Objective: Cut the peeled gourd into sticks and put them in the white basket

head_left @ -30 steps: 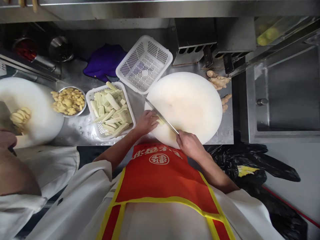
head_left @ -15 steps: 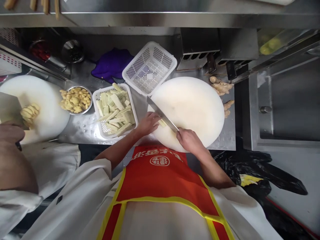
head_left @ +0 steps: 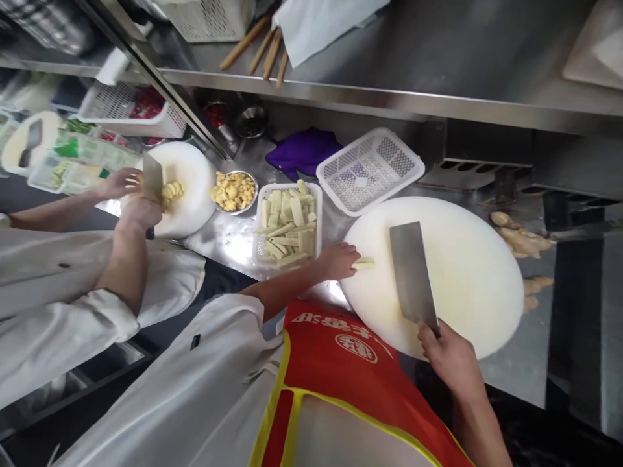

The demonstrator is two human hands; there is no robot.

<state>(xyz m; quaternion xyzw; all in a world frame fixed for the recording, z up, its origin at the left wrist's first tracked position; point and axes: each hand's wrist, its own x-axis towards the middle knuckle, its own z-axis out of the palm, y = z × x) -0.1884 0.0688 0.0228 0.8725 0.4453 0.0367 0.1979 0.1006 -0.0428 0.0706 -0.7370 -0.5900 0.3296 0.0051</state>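
My right hand is closed round the handle of a cleaver, whose broad blade lies tilted over the round white cutting board. At the board's left edge my left hand has its fingers closed on a pale green vegetable strip. Its tip sticks out past my fingers onto the board. Just left and behind that hand, a white plastic basket holds many cut pale green strips.
A white perforated basket and a purple cloth lie behind. Ginger pieces sit right of the board. A bowl of peeled ginger stands left, beside a co-worker's hands with a cleaver on another board. A steel shelf overhangs.
The view has swung left, showing more of the co-worker. The cleaver has moved away from the strip toward the board's middle, and its blade now shows its flat side.
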